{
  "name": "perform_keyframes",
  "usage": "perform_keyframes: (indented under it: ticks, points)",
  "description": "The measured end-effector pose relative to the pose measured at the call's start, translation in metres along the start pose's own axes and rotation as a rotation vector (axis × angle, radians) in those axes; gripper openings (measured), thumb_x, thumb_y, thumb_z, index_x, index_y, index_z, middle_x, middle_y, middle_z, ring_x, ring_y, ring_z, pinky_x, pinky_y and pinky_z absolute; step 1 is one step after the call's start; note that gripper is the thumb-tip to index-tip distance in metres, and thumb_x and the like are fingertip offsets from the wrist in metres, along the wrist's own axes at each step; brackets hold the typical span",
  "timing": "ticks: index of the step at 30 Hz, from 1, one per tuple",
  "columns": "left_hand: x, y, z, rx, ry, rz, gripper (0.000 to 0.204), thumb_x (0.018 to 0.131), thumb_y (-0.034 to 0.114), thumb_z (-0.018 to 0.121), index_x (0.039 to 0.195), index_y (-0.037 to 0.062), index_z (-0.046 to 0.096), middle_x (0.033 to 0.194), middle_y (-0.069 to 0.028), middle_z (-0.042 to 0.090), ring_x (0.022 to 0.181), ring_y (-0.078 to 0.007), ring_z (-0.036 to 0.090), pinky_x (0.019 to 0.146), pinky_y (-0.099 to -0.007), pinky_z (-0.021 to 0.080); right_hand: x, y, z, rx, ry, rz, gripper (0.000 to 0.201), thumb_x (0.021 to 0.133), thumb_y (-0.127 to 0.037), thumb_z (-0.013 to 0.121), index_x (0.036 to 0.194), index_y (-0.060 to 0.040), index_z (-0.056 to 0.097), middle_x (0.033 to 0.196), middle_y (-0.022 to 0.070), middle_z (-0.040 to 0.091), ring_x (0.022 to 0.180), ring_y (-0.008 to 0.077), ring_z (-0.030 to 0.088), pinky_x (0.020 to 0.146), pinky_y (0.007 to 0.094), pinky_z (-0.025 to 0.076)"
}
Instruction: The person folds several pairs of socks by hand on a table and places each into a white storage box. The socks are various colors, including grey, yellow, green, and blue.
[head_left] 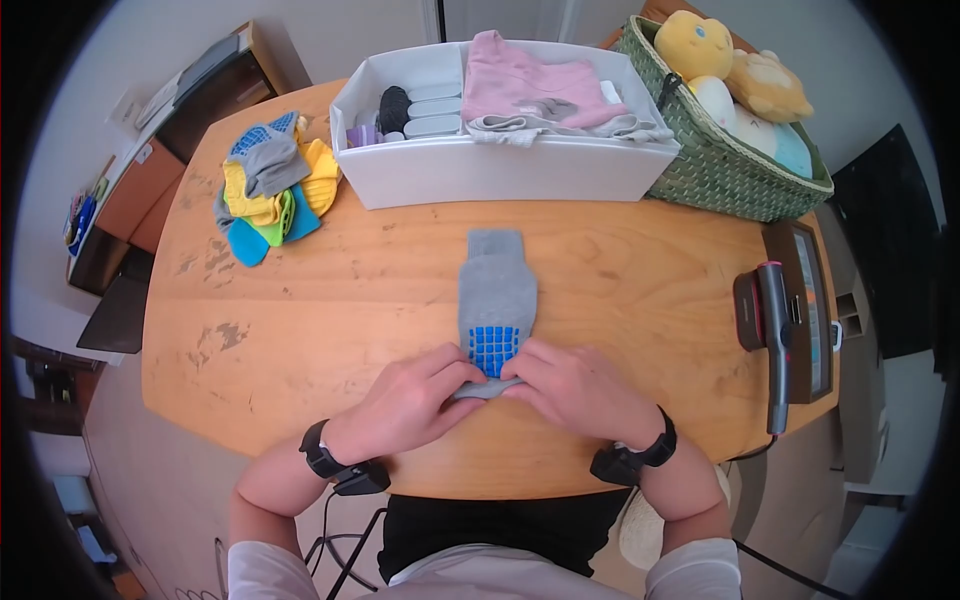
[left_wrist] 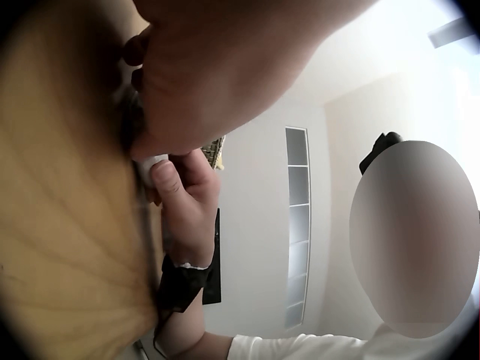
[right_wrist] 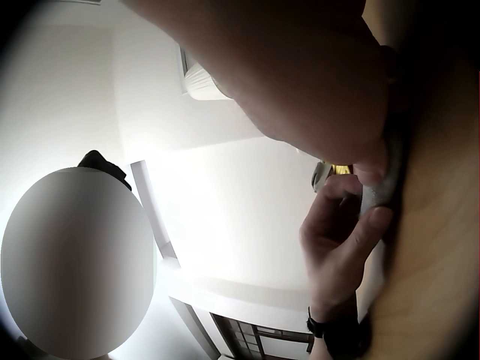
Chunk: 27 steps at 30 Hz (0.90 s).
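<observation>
A grey sock with a blue rubber grip patch lies lengthwise on the wooden table, its cuff pointing away from me. At its near end the fabric is turned up in a fold. My left hand pinches the left side of that fold between thumb and fingers. On the right side, my right hand pinches the same fold, fingertips at the edge of the blue patch. Grey fabric shows between the two hands in the right wrist view.
Back left, a pile of grey, yellow, green and blue socks lies on the table. Behind the sock stands a white divided box with folded clothes. A green woven basket holds plush toys. A dark corded appliance lies at right.
</observation>
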<state>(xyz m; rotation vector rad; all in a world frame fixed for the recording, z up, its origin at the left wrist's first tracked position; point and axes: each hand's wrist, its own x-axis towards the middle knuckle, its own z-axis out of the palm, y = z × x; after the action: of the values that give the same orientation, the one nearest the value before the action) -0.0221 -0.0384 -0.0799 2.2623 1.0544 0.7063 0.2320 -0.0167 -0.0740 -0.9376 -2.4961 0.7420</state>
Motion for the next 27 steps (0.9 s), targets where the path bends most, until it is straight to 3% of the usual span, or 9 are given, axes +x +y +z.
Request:
perform_keyframes:
  ticks: [6, 12, 14, 15, 17, 23, 27]
  points:
    - [-0.005, -0.008, 0.001, -0.037, -0.022, -0.033, 0.022, 0.090, 0.013, 0.080, 0.106, 0.0012, 0.071, 0.100, -0.0134, 0.068, 0.076, -0.0319, 0.069, 0.065, -0.0366, 0.058, 0.005, -0.010, -0.005, 0.000, 0.010, 0.014, 0.022, 0.089, -0.018, 0.076, 0.102, -0.0070, 0.063, 0.096, 0.0103, 0.059, 0.077, 0.0324, 0.067, 0.064, 0.0431, 0.054]
    - [-0.002, 0.000, -0.003, -0.067, -0.072, -0.116, 0.022, 0.091, 0.012, 0.079, 0.107, 0.0015, 0.071, 0.100, -0.0121, 0.067, 0.074, -0.0264, 0.070, 0.063, -0.0342, 0.057, 0.003, -0.001, 0.003, -0.085, 0.065, -0.064, 0.021, 0.087, -0.019, 0.078, 0.101, -0.0092, 0.067, 0.097, 0.0081, 0.062, 0.076, 0.0298, 0.068, 0.063, 0.0393, 0.054]
    - [0.003, 0.008, -0.006, -0.082, 0.018, -0.155, 0.023, 0.090, 0.011, 0.080, 0.110, 0.0028, 0.071, 0.103, -0.0103, 0.066, 0.072, -0.0240, 0.069, 0.062, -0.0328, 0.056, 0.002, 0.000, 0.002, -0.031, 0.066, -0.052, 0.023, 0.087, -0.016, 0.078, 0.101, -0.0059, 0.063, 0.096, 0.0102, 0.059, 0.077, 0.0318, 0.067, 0.062, 0.0429, 0.053]
    - [0.003, 0.005, -0.005, -0.081, 0.015, -0.153, 0.023, 0.090, 0.011, 0.080, 0.110, 0.0028, 0.071, 0.103, -0.0103, 0.066, 0.072, -0.0240, 0.069, 0.062, -0.0328, 0.056, 0.002, 0.000, 0.002, -0.031, 0.068, -0.050, 0.023, 0.087, -0.016, 0.078, 0.101, -0.0059, 0.063, 0.096, 0.0102, 0.059, 0.077, 0.0318, 0.067, 0.062, 0.0429, 0.053]
    - [0.000, -0.005, -0.001, 0.001, -0.007, 0.027, 0.024, 0.089, 0.010, 0.080, 0.111, 0.0036, 0.070, 0.105, -0.0092, 0.065, 0.070, -0.0244, 0.068, 0.061, -0.0321, 0.056, 0.002, 0.000, 0.002, -0.043, 0.052, -0.034, 0.022, 0.087, -0.016, 0.078, 0.100, -0.0057, 0.064, 0.096, 0.0101, 0.059, 0.077, 0.0315, 0.066, 0.062, 0.0427, 0.053]
    - [-0.005, -0.009, 0.001, -0.042, -0.060, -0.051, 0.024, 0.089, 0.010, 0.080, 0.110, 0.0047, 0.071, 0.103, -0.0095, 0.064, 0.070, -0.0241, 0.067, 0.062, -0.0328, 0.056, 0.005, -0.006, -0.001, -0.061, 0.131, -0.074, 0.023, 0.087, -0.017, 0.078, 0.103, -0.0062, 0.064, 0.093, 0.0098, 0.058, 0.075, 0.0313, 0.065, 0.062, 0.0426, 0.053]
    - [-0.002, -0.002, -0.006, -0.044, -0.069, -0.092, 0.024, 0.089, 0.011, 0.080, 0.110, 0.0051, 0.070, 0.102, -0.0099, 0.065, 0.070, -0.0246, 0.068, 0.062, -0.0339, 0.056, 0.004, -0.004, 0.000, -0.059, 0.086, -0.085, 0.023, 0.088, -0.017, 0.078, 0.103, -0.0060, 0.064, 0.092, 0.0101, 0.057, 0.074, 0.0313, 0.065, 0.062, 0.0425, 0.052]
